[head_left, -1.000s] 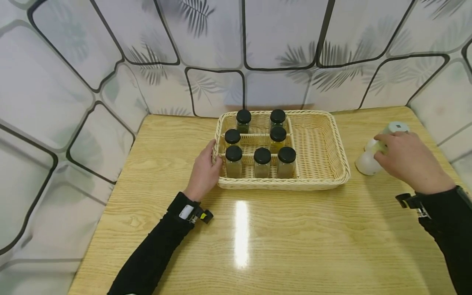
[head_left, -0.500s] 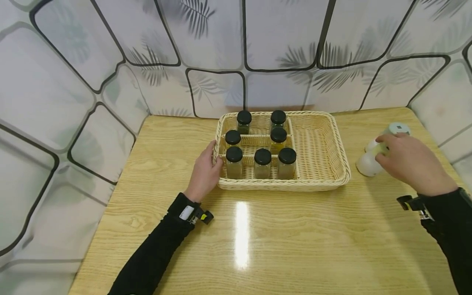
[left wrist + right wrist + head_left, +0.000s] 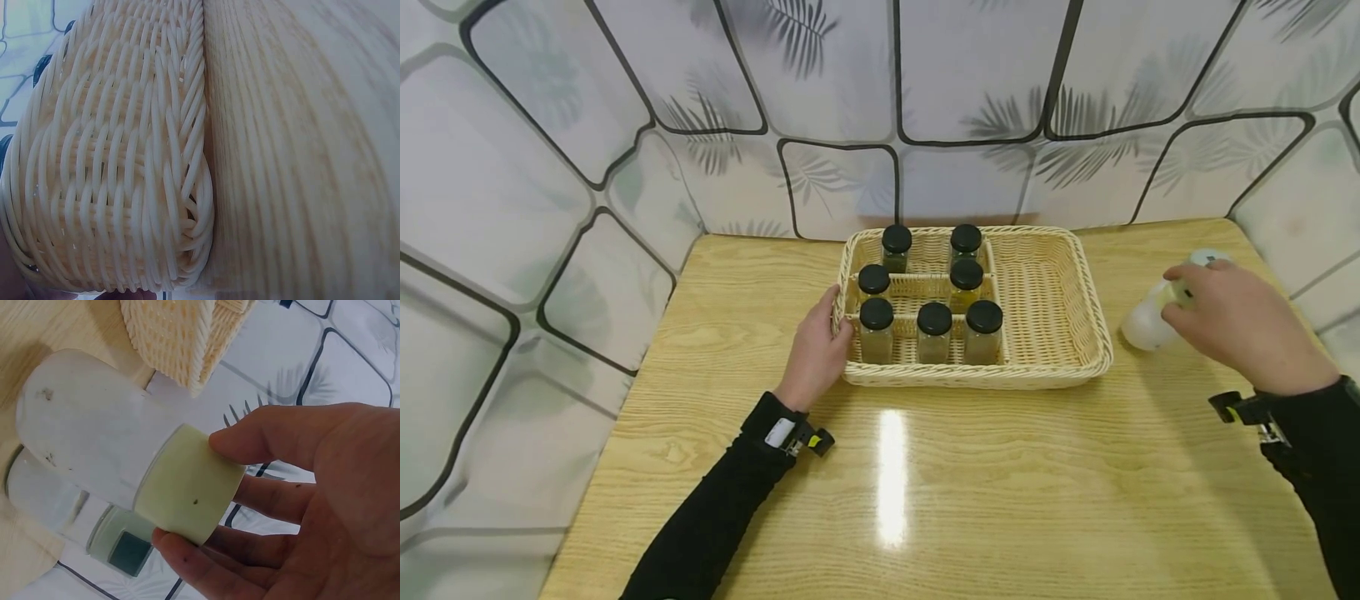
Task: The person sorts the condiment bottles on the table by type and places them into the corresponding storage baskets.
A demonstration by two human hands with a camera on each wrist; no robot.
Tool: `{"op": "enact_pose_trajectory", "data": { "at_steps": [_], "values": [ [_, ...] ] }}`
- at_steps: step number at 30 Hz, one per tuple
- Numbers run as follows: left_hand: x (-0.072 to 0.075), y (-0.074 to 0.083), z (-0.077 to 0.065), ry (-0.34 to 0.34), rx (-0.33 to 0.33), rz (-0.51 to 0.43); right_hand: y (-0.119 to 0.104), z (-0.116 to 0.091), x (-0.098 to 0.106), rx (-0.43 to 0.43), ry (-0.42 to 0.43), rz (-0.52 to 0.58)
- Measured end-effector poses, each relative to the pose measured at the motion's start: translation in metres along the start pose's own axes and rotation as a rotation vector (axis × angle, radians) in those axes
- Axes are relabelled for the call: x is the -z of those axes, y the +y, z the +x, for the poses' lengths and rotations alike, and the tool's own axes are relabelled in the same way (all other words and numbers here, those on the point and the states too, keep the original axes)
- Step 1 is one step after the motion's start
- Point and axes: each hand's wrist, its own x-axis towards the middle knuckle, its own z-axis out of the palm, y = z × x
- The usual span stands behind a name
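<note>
My left hand [image 3: 816, 350] grips the left end of a cream wicker basket [image 3: 1045, 292]. In the left wrist view the woven side [image 3: 106, 162] fills much of the picture and the hand is mostly hidden. My right hand [image 3: 1243, 329] pinches the yellow-green cap [image 3: 187, 481] of a whitish translucent bottle [image 3: 87, 419] to the right of the basket, thumb on one side and fingers on the other. Close behind it is a second bottle [image 3: 47, 494] with a pale green cap, partly covered. Whether the held bottle touches the table I cannot tell.
Several black-lidded glass jars [image 3: 933, 333] stand in the basket's divided left part. The right part is one large compartment. A pale wooden table [image 3: 1000, 483] carries everything, with patterned fabric walls [image 3: 970, 75] behind and at both sides.
Over the last half second the held bottle has shifted slightly left and away from me, covering more of the second bottle. My left hand and the basket look the same.
</note>
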Motion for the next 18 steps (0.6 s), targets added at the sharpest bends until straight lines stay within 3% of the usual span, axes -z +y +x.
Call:
{"op": "enact_pose_trajectory", "data": {
  "at_steps": [18],
  "values": [
    [0.000,0.000,-0.001,0.006,-0.006,-0.001,-0.016,0.015,0.023,-0.003,0.025,-0.014]
  ]
}}
